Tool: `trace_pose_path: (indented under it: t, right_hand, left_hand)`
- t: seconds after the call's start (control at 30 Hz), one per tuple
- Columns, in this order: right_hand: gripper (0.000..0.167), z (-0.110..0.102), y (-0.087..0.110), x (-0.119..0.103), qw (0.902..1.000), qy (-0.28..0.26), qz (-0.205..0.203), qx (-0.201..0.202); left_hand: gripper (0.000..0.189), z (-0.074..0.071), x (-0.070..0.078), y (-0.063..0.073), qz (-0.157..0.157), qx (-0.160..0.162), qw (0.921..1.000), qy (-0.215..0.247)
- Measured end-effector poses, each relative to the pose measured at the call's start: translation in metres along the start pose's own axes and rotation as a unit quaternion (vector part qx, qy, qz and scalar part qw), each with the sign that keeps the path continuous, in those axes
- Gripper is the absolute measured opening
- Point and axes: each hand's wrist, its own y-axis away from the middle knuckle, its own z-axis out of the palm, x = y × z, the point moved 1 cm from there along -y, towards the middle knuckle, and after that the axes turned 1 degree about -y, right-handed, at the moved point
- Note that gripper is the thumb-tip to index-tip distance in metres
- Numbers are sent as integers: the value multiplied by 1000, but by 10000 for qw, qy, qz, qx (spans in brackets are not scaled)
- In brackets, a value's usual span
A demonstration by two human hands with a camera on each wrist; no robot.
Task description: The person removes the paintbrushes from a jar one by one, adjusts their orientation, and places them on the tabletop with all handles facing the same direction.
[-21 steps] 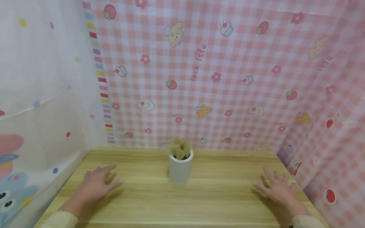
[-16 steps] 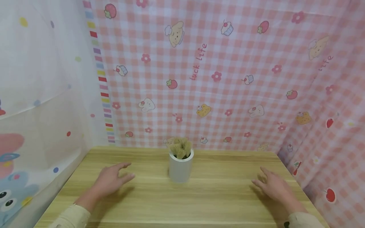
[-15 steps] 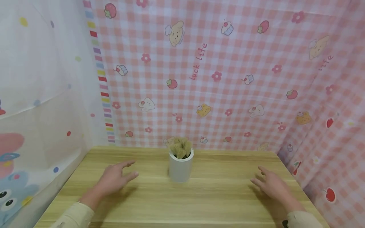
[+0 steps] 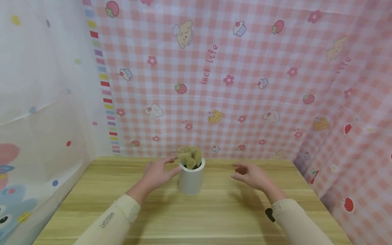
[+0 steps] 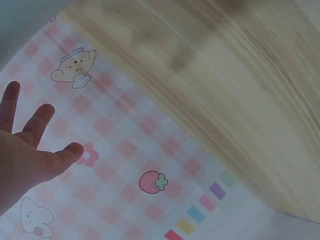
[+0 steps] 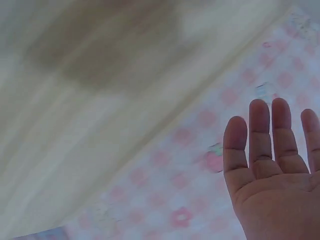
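Observation:
A white cylindrical pot (image 4: 191,182) stands upright on the wooden table, with a tan, fluffy plant (image 4: 191,157) showing above its rim. Just left of it is my left hand (image 4: 157,174), thumb and forefinger spread apart, the thumb tip right at the pot's rim in the head view. On the other side my right hand (image 4: 251,175) hovers over the table with a gap between it and the pot. Its fingers look extended in the right wrist view, palm showing (image 6: 280,200). Neither hand holds anything. The pot is outside both wrist views.
The light wooden table (image 4: 214,217) runs back to a pink checked curtain (image 4: 245,102) with cartoon prints. A white curtain (image 4: 46,112) hangs along the left side, and pink cloth also closes the right side. A dark band (image 4: 270,214) sits at my right cuff.
Both hands have moved inward from the table's sides toward the pot, the left one coming right up beside it. The pot has stayed in place; the head view has shifted slightly.

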Motion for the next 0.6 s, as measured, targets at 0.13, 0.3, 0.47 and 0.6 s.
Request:
trace_pose_path:
  t: [0.13,0.3,0.47,0.6]
  right_hand:
    - [59,6,-15,-24,9997,-176,-162,-100]
    - [53,14,-29,-47,9990,-161,-403,-98]
    - [51,21,-39,-64,9984,-217,-487,-184]
    - [50,27,-48,-77,9979,-261,-557,-211]
  left_hand:
    - [69,1,4,-4,-58,-55,10000,-50]
    - [70,4,6,-6,-66,-139,9997,-171]
    - [71,7,7,-8,-166,-123,9995,-233]
    - [71,7,8,-10,-215,-108,9993,-271]
